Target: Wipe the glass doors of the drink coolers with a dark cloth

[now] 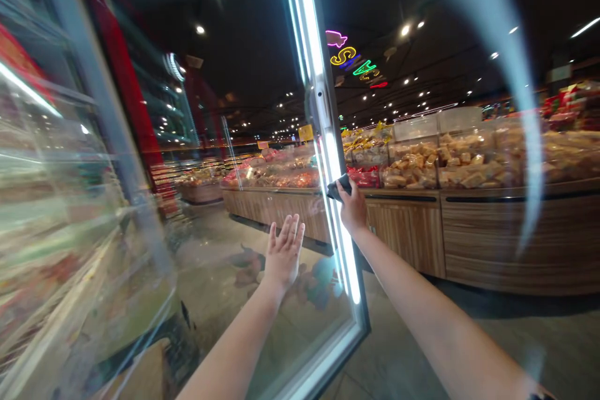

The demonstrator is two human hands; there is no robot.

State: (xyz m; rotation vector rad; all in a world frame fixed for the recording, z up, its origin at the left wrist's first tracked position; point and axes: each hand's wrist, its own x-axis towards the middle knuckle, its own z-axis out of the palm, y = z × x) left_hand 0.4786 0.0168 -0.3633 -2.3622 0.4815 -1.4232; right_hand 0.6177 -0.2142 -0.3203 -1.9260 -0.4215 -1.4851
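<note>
Reaching in, nearest, with two bare forearms (419,306). Pinching a black cloth (338,188) between thumb and fingers of the right hand (355,209), against the lit door frame (347,262) at its fingertips. Holding the left hand (284,253) spread flat and empty, lower and leftward, before the glass door pane (285,347) (touching or not, cannot tell). Could swing the door by over-pressing, or drop the cloth through a slack pinch. Facing, beyond the right hand, a wood-fronted display counter (497,234).
</note>
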